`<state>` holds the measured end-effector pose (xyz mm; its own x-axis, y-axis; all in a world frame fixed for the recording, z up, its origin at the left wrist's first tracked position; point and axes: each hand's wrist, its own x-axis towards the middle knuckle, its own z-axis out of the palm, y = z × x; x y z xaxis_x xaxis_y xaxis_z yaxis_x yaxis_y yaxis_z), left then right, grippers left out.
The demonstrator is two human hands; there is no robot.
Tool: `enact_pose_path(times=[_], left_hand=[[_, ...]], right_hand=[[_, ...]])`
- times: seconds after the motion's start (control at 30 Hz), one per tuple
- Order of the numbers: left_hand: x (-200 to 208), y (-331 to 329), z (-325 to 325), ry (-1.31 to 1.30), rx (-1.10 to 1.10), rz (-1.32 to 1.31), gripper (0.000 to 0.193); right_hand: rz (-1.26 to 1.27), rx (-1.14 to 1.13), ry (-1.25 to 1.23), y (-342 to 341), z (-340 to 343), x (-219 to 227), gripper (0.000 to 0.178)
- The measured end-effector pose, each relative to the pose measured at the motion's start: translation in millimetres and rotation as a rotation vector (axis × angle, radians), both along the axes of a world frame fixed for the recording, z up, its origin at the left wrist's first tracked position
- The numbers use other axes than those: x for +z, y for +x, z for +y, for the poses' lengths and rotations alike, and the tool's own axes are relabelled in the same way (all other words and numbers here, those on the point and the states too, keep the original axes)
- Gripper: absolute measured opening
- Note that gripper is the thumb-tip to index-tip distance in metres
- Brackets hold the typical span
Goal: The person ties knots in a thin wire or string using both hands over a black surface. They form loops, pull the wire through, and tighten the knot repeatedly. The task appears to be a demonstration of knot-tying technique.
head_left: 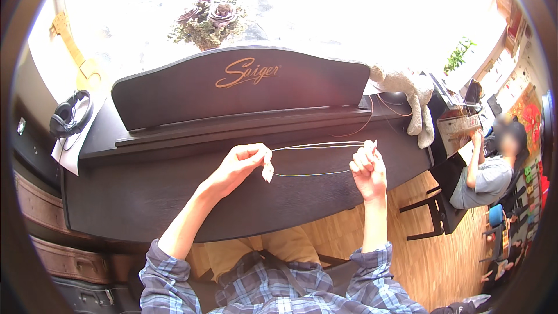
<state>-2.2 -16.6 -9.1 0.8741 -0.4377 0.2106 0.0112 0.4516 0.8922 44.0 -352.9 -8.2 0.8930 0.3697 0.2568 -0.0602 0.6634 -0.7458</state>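
Pinched between thumb and fingers of the left hand [247, 160] and the right hand [369, 170], a thin, pale strand [317, 146] stretches in lengths from one to the other above a black piano-like cabinet [244, 215]. Behind it rises a curved black panel [174, 93] with gold lettering, a bunch of dried flowers [212, 22] showing above its top edge. A pale plush toy [415, 96] slumps beside the panel's right end, where a thin reddish cord [371, 117] curls onto the cabinet. At the far left, black headphones [71, 117] rest near a white sheet [68, 158] hanging over the edge, with a yellow guitar-shaped object [72, 46] behind. Brown cases [67, 259] crowd the lower left; at right, another person [485, 180] in a grey top sits beyond a dark stool [446, 206] on the wooden floor [447, 264].
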Motion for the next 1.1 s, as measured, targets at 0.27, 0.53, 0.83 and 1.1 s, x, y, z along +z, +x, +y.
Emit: enact_pose_path(times=[0.27, 0.53, 0.83, 1.1], left_hand=[[1, 2, 9, -0.099, 0.128, 0.070, 0.025], [5, 4, 11, -0.125, 0.187, 0.088, 0.031], [-5, 6, 19, -0.215, 0.156, 0.035, 0.031], [10, 5, 43, -0.281, 0.427, -0.180, 0.026]], right_hand=[[0.032, 0.044, -0.039, 7, 22, 8, 0.030], [-0.032, 0.039, -0.097, 13, 36, 0, 0.034], [-0.116, 0.099, -0.092, 39, 50, 19, 0.030], [-0.654, -0.386, -0.570, 86, 119, 34, 0.034]])
